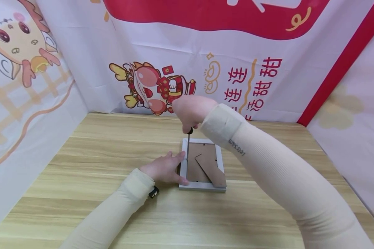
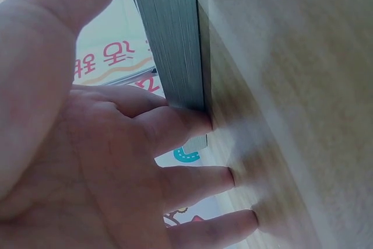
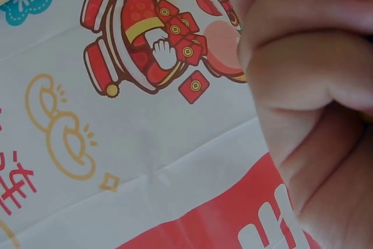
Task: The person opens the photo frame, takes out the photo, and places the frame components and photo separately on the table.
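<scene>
A picture frame (image 1: 202, 185) with a light rim lies face down on the table, its brown backing board (image 1: 205, 155) and slanted stand leg (image 1: 212, 169) showing. My right hand (image 1: 191, 110) grips a screwdriver (image 1: 188, 147) above the frame's far left part. The shaft points down to the left inner edge of the rim; most of the handle is hidden in the curled fingers, seen close up in the right wrist view. Along the frame's left side rests my left hand (image 1: 166, 167), thumb on the near left corner. In the left wrist view its extended fingers (image 2: 198, 179) reach the tabletop beside the frame.
The wood-grain table (image 1: 112, 145) extends around the frame. Printed cloth (image 1: 180, 41) hangs behind its far edge, and more cloth walls stand at the left and right. A small black item (image 1: 153, 192) sits at the left wrist.
</scene>
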The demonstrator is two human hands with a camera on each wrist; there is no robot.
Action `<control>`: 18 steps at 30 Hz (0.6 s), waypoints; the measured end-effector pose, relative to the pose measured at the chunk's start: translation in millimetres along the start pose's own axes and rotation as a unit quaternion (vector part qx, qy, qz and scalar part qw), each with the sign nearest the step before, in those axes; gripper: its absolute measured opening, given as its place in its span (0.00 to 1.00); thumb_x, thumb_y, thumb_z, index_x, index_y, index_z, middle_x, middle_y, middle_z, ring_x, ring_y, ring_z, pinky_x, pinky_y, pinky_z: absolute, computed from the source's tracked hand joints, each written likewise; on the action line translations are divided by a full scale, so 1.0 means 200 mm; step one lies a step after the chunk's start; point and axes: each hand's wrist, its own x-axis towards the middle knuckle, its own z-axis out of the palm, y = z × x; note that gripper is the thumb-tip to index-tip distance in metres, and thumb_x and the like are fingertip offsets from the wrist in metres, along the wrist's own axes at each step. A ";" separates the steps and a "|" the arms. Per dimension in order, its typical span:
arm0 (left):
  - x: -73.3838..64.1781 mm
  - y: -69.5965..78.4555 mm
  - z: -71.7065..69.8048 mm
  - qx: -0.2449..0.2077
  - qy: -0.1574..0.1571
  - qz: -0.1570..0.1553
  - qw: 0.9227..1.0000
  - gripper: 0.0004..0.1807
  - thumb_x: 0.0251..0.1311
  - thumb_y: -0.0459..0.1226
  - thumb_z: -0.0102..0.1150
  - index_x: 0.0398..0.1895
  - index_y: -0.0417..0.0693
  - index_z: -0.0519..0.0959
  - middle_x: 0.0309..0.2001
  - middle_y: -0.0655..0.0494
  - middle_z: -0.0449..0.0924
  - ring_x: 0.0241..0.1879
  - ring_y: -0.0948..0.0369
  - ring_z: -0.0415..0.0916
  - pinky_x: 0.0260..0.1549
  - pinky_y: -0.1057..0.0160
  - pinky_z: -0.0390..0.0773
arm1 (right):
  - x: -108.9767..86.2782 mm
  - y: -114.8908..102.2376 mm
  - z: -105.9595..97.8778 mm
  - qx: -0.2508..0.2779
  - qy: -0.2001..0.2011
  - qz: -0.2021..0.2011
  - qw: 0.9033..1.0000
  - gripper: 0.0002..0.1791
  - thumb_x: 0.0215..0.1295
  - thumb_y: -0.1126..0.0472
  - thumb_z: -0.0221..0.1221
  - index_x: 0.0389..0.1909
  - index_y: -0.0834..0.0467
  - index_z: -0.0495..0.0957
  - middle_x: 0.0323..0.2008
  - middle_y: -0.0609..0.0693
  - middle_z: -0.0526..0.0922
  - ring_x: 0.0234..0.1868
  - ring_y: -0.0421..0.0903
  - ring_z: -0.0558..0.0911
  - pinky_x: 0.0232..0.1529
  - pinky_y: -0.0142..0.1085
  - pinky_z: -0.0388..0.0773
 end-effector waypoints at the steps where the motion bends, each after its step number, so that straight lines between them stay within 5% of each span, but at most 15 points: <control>1: 0.00 0.00 0.00 -0.003 0.000 0.000 1.000 0.60 0.50 0.62 0.69 0.80 0.49 0.49 0.77 0.51 0.53 0.74 0.39 0.44 0.67 0.41 0.57 | 0.00 0.00 0.00 -0.001 0.000 -0.001 1.000 0.21 0.56 0.56 0.73 0.45 0.53 0.74 0.36 0.49 0.82 0.30 0.45 0.82 0.31 0.33 0.80; 10: 0.00 -0.01 0.00 0.007 0.001 0.016 1.000 0.60 0.51 0.63 0.69 0.79 0.46 0.49 0.77 0.49 0.52 0.74 0.37 0.45 0.67 0.41 0.57 | -0.02 0.07 0.04 -0.004 0.003 -0.006 1.000 0.11 0.58 0.54 0.72 0.35 0.53 0.80 0.29 0.49 0.85 0.28 0.44 0.81 0.33 0.35 0.79; 18: 0.00 -0.01 0.01 0.014 0.006 0.004 1.000 0.62 0.48 0.64 0.69 0.80 0.48 0.48 0.76 0.47 0.53 0.74 0.39 0.47 0.67 0.42 0.58 | -0.11 0.26 0.11 0.070 0.033 -0.036 0.996 0.06 0.61 0.57 0.69 0.27 0.54 0.86 0.24 0.46 0.84 0.27 0.43 0.81 0.31 0.35 0.79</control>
